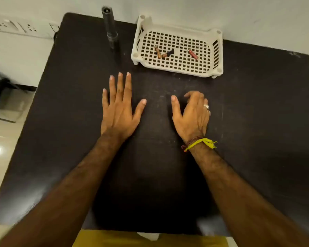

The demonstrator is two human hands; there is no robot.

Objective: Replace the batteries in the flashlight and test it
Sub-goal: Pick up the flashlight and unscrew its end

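Over at the far left, on the white wall, sits a switch and socket panel point(15, 25). The dark surface point(257, 122) fills most of what I can see from here. Near its far left corner the flashlight point(109, 29) stands upright on end, a dark grey tube, touched by nothing.

The left hand point(120, 107) lies flat on the surface, palm down, its fingers point(122, 86) straight and spread, the thumb out to the side. It holds nothing. The flashlight is well beyond those fingertips, further back and slightly to their left.

To the right of the flashlight, along the far edge, is a white perforated tray point(219, 50). In it lie 3 batteries: 2 batteries point(161, 52) touching at an angle near the tray's left half, and 1 reddish battery point(193, 54) apart from them toward the right.

The right hand point(193, 114) rests on the surface in front of the tray, its fingers curled loosely under and the thumb stretched toward the other hand. It grips nothing. There is a ring point(206, 106) on 1 finger and a yellow thread point(201, 143) tied round the wrist. The tray with its batteries is beyond this hand, clear of the knuckles; the flashlight stands well off to its far left.
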